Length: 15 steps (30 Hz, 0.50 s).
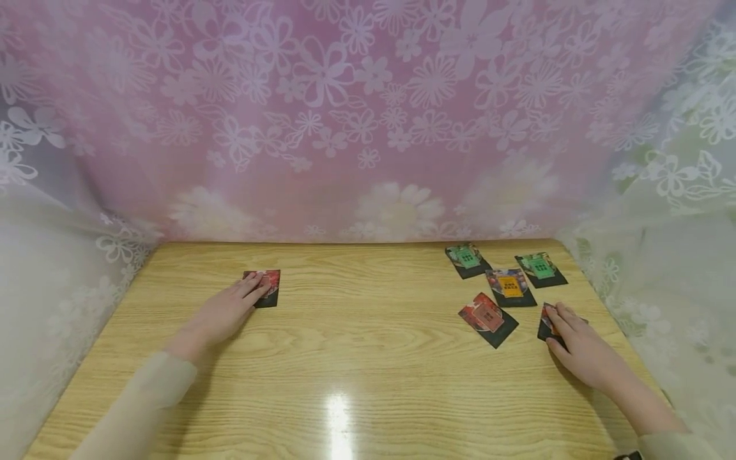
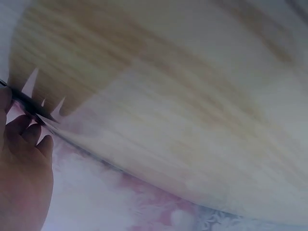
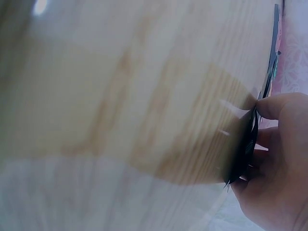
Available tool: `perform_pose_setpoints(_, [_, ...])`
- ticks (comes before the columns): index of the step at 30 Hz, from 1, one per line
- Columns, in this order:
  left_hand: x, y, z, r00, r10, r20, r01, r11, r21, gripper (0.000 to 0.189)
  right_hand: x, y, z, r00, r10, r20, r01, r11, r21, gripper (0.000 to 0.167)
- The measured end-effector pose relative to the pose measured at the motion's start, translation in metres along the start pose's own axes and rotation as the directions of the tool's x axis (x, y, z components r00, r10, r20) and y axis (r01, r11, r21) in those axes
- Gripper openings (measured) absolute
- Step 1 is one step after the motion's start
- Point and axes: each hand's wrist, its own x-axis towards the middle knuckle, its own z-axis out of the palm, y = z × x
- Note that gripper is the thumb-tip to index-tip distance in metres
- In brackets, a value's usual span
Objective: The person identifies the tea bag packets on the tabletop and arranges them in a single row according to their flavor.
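At the left of the table, my left hand (image 1: pixel 227 313) rests its fingers on a small red and black packet (image 1: pixel 273 295). The left wrist view shows the packet's dark edge (image 2: pixel 31 107) beside my fingertips. On the right, my right hand (image 1: pixel 589 351) covers much of another dark packet (image 1: pixel 543 326). The right wrist view has my thumb at one end of this packet (image 3: pixel 248 149) and fingers at its other edge, gripping it. Close by lie a red and black packet (image 1: pixel 489 319), an orange-labelled packet (image 1: pixel 510 287), and two green-labelled packets (image 1: pixel 467 259) (image 1: pixel 540 268).
The light wood-grain table (image 1: pixel 368 345) reaches back to a pink floral curtain (image 1: pixel 368 128). Pale flowered cloth (image 1: pixel 678 268) hangs along both sides. A bright light reflection (image 1: pixel 339 415) shows on the table near the front.
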Motion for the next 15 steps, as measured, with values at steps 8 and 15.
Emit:
perform_pose_setpoints(8, [-0.007,-0.017,-0.004,0.998,-0.052,0.046,0.052,0.999,0.000,0.051,0.000,-0.001,0.001,1.000,0.008,0.004,-0.008,1.000,0.005,0.070])
perform_pose_setpoints(15, [-0.009,-0.022,-0.008,0.996,-0.063,0.055,0.064,0.998,-0.009,0.051,0.000,-0.002,-0.001,1.000,0.011,0.001,-0.011,1.000,-0.005,0.070])
